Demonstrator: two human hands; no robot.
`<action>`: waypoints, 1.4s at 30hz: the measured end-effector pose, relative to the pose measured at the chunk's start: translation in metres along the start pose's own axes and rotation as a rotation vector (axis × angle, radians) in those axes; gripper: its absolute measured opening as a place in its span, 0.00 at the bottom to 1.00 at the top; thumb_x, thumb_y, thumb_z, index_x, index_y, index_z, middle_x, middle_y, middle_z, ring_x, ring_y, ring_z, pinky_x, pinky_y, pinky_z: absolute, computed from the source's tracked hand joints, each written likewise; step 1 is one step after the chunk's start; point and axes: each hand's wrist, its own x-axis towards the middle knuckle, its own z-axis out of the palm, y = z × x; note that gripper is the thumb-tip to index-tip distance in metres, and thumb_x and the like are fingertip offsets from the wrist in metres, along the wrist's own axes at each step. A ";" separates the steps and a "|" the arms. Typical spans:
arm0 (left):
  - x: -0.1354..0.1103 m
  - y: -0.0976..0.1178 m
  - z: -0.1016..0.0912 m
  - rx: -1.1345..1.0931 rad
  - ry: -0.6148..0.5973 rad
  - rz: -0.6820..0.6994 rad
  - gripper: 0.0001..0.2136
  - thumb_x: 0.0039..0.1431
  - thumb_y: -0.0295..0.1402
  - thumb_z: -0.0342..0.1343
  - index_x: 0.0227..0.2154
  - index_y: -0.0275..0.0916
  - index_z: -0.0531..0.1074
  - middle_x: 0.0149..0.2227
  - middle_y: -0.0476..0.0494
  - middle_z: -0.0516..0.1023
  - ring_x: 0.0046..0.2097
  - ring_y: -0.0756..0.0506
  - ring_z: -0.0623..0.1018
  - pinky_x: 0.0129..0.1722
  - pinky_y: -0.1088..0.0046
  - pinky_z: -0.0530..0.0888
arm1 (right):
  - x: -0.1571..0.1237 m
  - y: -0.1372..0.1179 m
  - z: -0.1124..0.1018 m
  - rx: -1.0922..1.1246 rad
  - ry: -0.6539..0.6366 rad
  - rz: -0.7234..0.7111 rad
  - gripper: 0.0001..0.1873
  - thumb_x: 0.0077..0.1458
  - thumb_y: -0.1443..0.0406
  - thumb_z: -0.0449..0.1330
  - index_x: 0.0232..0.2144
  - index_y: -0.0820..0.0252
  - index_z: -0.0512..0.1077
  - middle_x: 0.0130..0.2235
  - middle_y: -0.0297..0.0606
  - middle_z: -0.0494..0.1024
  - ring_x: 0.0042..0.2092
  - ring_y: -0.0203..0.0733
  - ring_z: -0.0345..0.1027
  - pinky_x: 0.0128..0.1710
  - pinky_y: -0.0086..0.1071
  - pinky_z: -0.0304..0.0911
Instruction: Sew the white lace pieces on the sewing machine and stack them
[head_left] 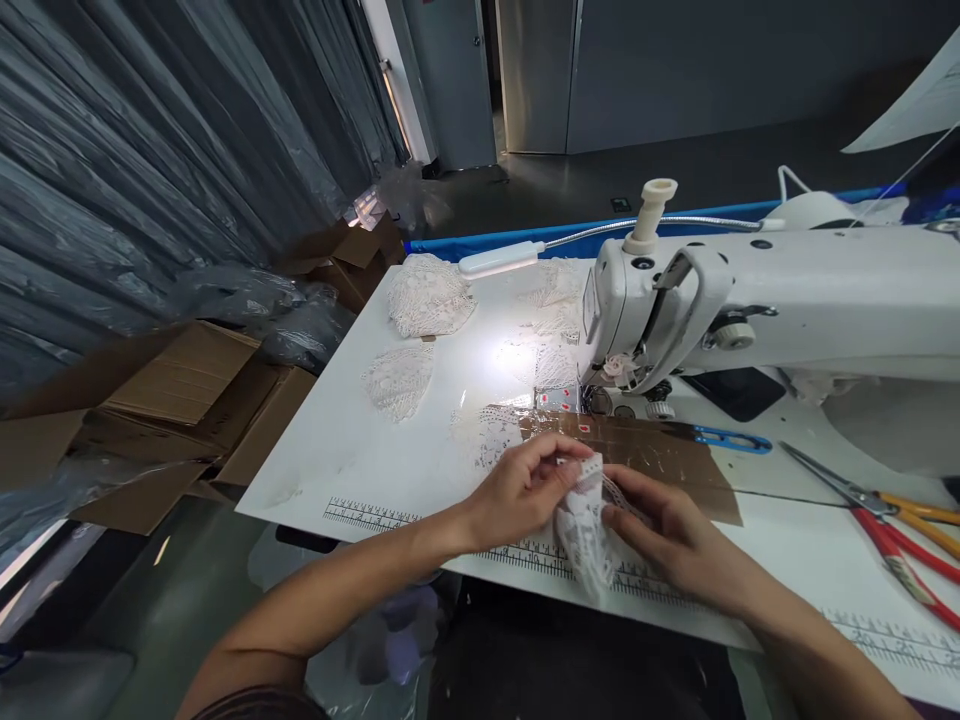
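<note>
Well, through the head view I have the lace (pixel 585 535) between two hands, low over the near edge of the table (pixel 341 445), in front of the sewing machine (pixel 825 290). The left hand (pixel 519 495) is narrow, thumb and fingers pinched on its upper left part. The right hand (pixel 679 525) is narrow too, thumb and fingertips closed on its right side. I see the long axis running roughly away from the person: the flat, straight-edged end points up toward the needle area, and the gathered, looser end hangs toward the person's body, over the ruler (pixel 367 513) marks. I cannot tell whether that lower end touches the table.

Just beyond the hands I see a brown sheet (pixel 697 475), with blue snips (pixel 731 440) at its far edge. To the right lie scissors (pixel 862 492) with orange handles, their blades angled toward the machine. Across on the left I make out a lace heap (pixel 429 297), with a fan-shaped piece (pixel 400 382) nearer, and a white lamp (pixel 501 260) above the lit patch.
</note>
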 end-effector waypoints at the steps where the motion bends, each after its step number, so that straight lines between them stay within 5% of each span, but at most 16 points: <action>1: 0.003 -0.008 -0.005 -0.004 0.033 -0.041 0.10 0.66 0.34 0.50 0.45 0.36 0.69 0.35 0.44 0.75 0.31 0.52 0.74 0.29 0.77 0.72 | 0.003 0.003 -0.003 -0.020 -0.022 0.032 0.19 0.64 0.57 0.51 0.54 0.57 0.68 0.43 0.40 0.77 0.39 0.41 0.71 0.41 0.35 0.69; 5: 0.016 -0.028 -0.034 0.150 0.013 -0.154 0.11 0.65 0.36 0.51 0.44 0.36 0.71 0.29 0.48 0.74 0.27 0.52 0.71 0.24 0.79 0.68 | 0.022 0.003 -0.018 -0.269 0.001 0.106 0.18 0.63 0.56 0.50 0.44 0.57 0.73 0.29 0.35 0.75 0.27 0.39 0.65 0.25 0.31 0.61; 9: 0.022 -0.024 -0.062 0.300 0.104 -0.139 0.12 0.65 0.38 0.52 0.45 0.36 0.71 0.33 0.44 0.78 0.34 0.49 0.78 0.27 0.76 0.73 | 0.045 -0.005 -0.029 -0.615 0.254 0.140 0.15 0.59 0.54 0.53 0.31 0.57 0.74 0.23 0.35 0.72 0.24 0.39 0.63 0.23 0.32 0.54; 14: 0.025 -0.010 -0.080 0.575 0.193 -0.057 0.11 0.66 0.37 0.50 0.45 0.38 0.71 0.34 0.45 0.77 0.35 0.48 0.78 0.29 0.74 0.74 | 0.052 0.007 -0.036 -0.431 0.253 0.227 0.18 0.60 0.52 0.51 0.35 0.56 0.75 0.22 0.37 0.74 0.23 0.39 0.65 0.22 0.32 0.56; 19: 0.039 -0.008 -0.070 1.052 0.138 0.125 0.13 0.67 0.30 0.47 0.51 0.34 0.67 0.50 0.34 0.71 0.42 0.42 0.76 0.27 0.71 0.74 | 0.047 0.010 -0.037 -0.369 0.256 0.232 0.20 0.59 0.50 0.53 0.38 0.57 0.76 0.23 0.37 0.74 0.24 0.39 0.66 0.23 0.32 0.57; 21: 0.043 -0.009 -0.057 1.169 0.019 0.209 0.13 0.66 0.26 0.45 0.51 0.31 0.66 0.53 0.30 0.69 0.44 0.40 0.76 0.28 0.70 0.74 | 0.046 0.004 -0.035 -0.413 0.271 0.258 0.19 0.56 0.49 0.57 0.38 0.56 0.76 0.24 0.35 0.75 0.25 0.39 0.67 0.23 0.31 0.56; 26: 0.041 -0.017 -0.027 1.107 -0.242 0.386 0.17 0.68 0.34 0.49 0.56 0.31 0.63 0.59 0.31 0.66 0.56 0.35 0.71 0.49 0.55 0.74 | 0.047 -0.006 -0.027 -0.529 0.373 0.232 0.13 0.55 0.55 0.58 0.33 0.57 0.76 0.24 0.34 0.75 0.26 0.38 0.66 0.25 0.31 0.56; 28: 0.043 -0.021 -0.026 1.116 -0.275 0.423 0.21 0.67 0.41 0.50 0.57 0.34 0.63 0.61 0.32 0.63 0.61 0.32 0.66 0.57 0.47 0.67 | 0.047 -0.005 -0.024 -0.524 0.384 0.187 0.12 0.56 0.57 0.56 0.33 0.58 0.75 0.26 0.35 0.76 0.27 0.38 0.67 0.27 0.31 0.58; 31: 0.051 -0.024 -0.036 1.115 -0.323 0.486 0.21 0.66 0.45 0.50 0.56 0.37 0.65 0.61 0.34 0.64 0.60 0.34 0.67 0.58 0.49 0.64 | 0.044 -0.002 -0.022 -0.536 0.396 0.135 0.12 0.56 0.58 0.56 0.36 0.57 0.75 0.27 0.35 0.78 0.28 0.38 0.69 0.27 0.31 0.59; 38: 0.065 -0.034 -0.046 1.068 -0.010 0.724 0.09 0.69 0.31 0.47 0.40 0.35 0.72 0.44 0.39 0.77 0.43 0.44 0.76 0.42 0.63 0.73 | 0.034 0.000 -0.015 -0.628 0.462 0.039 0.13 0.56 0.57 0.58 0.39 0.57 0.75 0.27 0.34 0.78 0.28 0.39 0.71 0.28 0.32 0.62; 42: 0.059 -0.042 -0.033 1.049 0.079 0.896 0.06 0.66 0.27 0.50 0.42 0.34 0.70 0.45 0.38 0.77 0.45 0.44 0.76 0.44 0.63 0.74 | 0.034 0.003 -0.003 -0.774 0.483 -0.086 0.13 0.60 0.60 0.53 0.38 0.56 0.76 0.33 0.36 0.80 0.33 0.41 0.73 0.29 0.33 0.61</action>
